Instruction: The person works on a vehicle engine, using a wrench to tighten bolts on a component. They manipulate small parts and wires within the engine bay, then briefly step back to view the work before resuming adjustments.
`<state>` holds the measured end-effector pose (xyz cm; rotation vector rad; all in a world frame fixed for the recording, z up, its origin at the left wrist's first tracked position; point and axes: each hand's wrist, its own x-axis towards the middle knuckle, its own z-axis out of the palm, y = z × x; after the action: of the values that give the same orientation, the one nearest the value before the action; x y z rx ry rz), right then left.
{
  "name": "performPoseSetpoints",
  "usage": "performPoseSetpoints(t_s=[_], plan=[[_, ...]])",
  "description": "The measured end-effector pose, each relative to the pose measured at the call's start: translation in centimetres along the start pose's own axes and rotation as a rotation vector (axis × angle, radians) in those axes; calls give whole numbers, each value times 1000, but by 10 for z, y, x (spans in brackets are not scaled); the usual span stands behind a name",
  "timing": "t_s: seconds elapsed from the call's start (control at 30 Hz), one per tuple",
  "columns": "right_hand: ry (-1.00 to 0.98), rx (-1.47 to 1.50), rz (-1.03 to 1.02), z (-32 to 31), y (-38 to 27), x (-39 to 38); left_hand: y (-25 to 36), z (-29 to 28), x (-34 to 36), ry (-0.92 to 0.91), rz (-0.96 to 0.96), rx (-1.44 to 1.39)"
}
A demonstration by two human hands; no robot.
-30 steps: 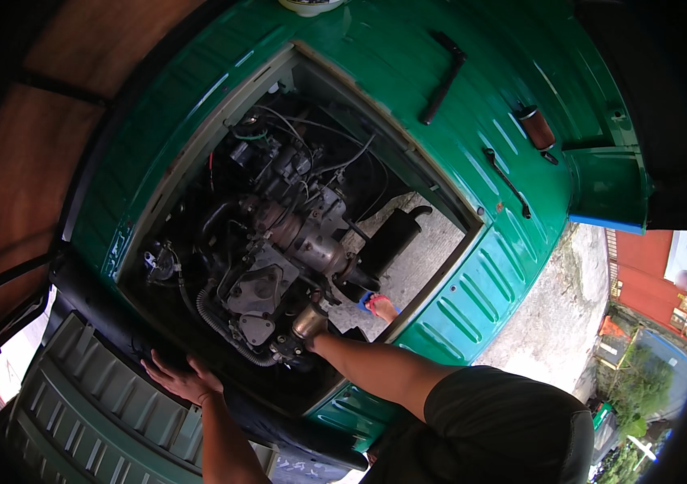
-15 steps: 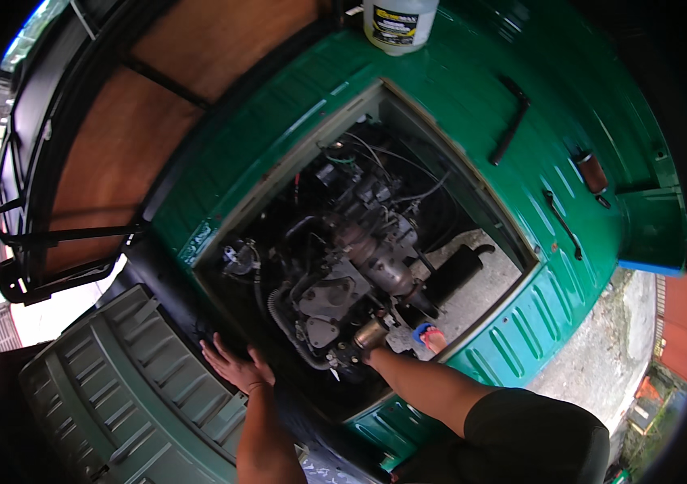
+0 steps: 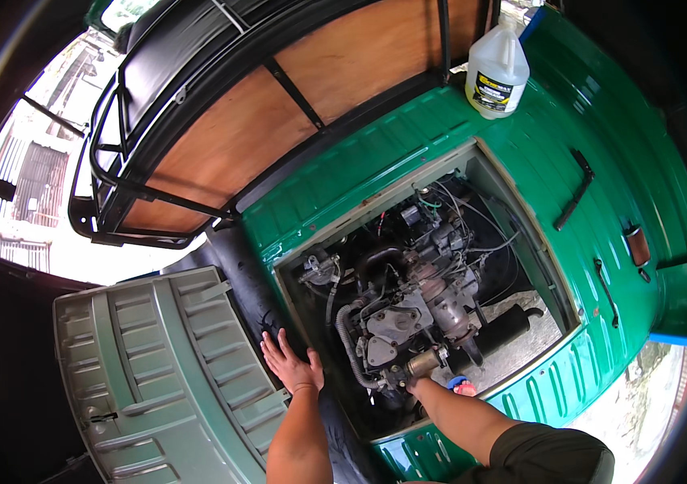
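Note:
My left hand [image 3: 293,369] is open with its fingers spread, braced on the black padded edge [image 3: 251,310] beside the opening. Past the green rim, my right arm reaches down into the engine bay. The right hand [image 3: 416,387] is low at the engine [image 3: 398,321], next to a brass-coloured cylinder [image 3: 426,361]. Its fingers are hidden under and behind the engine parts, so their grip does not show. A ribbed hose [image 3: 343,339] curves around the engine's left side. Below the bay, a dark muffler [image 3: 505,332] lies over concrete ground.
A ribbed grey-green panel [image 3: 146,387] lies at the left. On the green metal floor [image 3: 368,185] stand a plastic jug [image 3: 497,73] and, at right, a black-handled tool [image 3: 576,189], a wrench [image 3: 606,294] and a brown cylinder [image 3: 637,244]. A wood-backed seat frame [image 3: 303,85] leans behind.
The view has shifted, so the bay and floor appear farther right and lower, with more of the jug showing. Both hands keep about the same places on the vehicle.

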<state>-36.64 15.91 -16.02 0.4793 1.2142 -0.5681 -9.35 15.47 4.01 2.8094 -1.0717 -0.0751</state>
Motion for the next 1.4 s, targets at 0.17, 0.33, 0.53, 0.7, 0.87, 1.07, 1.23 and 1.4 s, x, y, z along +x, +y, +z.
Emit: performPoseSetpoints(t_s=[0.17,0.33,0.53,0.7,0.87,1.07,1.23,1.4], plan=[[0,-46,7,-5,-2,3,5,-5,-2,4,-6,-9],[21,-84,12,-10,-3,4,0,-1,-1,3,8,-16],[36,-105,4,-15,0,2,-7,-1,1,28,22,6],[35,-81,-4,-17,2,7,3,-6,6,47,68,-44],[77,-141,-16,-21,-17,17,1,0,-2,53,12,-26],[93,-563,-13,7,-87,-39,-1,-1,-1,81,58,-61],[178,-1038,-315,10,-166,-92,-2,4,5,37,35,11],[509,-1516,-1570,96,-298,-185,-11,3,1,37,17,-24]])
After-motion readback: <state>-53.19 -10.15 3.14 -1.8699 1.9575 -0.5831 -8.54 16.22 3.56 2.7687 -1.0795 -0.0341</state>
